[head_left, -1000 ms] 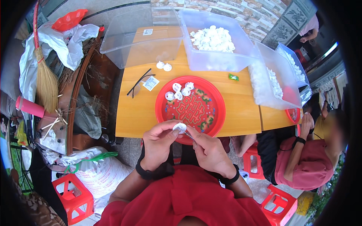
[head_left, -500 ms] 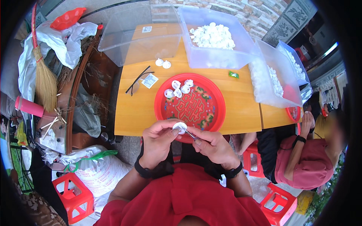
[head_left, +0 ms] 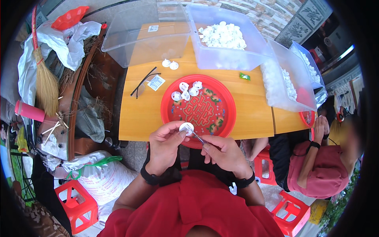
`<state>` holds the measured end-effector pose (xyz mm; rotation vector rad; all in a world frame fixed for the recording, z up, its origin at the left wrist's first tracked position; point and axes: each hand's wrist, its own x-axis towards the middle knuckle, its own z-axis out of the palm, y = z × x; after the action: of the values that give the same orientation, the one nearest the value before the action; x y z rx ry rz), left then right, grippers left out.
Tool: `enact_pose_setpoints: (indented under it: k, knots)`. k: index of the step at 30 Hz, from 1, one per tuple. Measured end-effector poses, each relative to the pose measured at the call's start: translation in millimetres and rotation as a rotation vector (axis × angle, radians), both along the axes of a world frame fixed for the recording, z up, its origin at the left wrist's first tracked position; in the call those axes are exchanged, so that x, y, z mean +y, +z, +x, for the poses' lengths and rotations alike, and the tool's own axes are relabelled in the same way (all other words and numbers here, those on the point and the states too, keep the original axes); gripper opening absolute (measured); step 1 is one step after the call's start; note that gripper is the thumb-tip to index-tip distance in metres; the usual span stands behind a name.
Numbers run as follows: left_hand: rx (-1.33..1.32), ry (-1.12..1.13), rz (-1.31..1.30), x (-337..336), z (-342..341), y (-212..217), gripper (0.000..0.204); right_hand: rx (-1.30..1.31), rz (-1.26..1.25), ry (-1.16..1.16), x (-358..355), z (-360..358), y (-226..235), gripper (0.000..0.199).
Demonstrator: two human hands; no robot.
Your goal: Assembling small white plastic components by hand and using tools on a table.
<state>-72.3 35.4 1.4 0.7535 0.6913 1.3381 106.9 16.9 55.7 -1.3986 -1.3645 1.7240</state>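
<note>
The clear bin (head_left: 237,51) at the far side holds white round parts; a second clear bin (head_left: 290,79) at right holds more. The red tray (head_left: 221,118) carries four white parts (head_left: 185,91) at its far-left rim. All rest on a wooden table (head_left: 256,106) outdoors. The left hand (head_left: 166,144) pinches a white disc (head_left: 186,128) just above the tray's near edge; the right hand (head_left: 225,152) grips a thin tool (head_left: 198,138), its tip too small to resolve.
</note>
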Motion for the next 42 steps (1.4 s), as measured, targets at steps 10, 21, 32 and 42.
enact_pose_setpoints:
  k: [10,21,32,42]
  knots:
    - [0.038,0.029,0.018,-1,1,0,0.023,-0.352,0.591,0.029,-7,-5,0,0.027]
    - [0.081,0.034,0.074,-2,2,1,0.022,-0.402,0.728,0.073,-6,-5,-4,0.028]
    - [0.156,-0.011,0.127,-4,5,-5,0.022,-0.550,0.789,0.140,-5,-10,1,0.030]
    - [0.084,-0.011,0.044,-1,0,2,0.022,-0.605,0.830,0.125,-11,4,12,0.028]
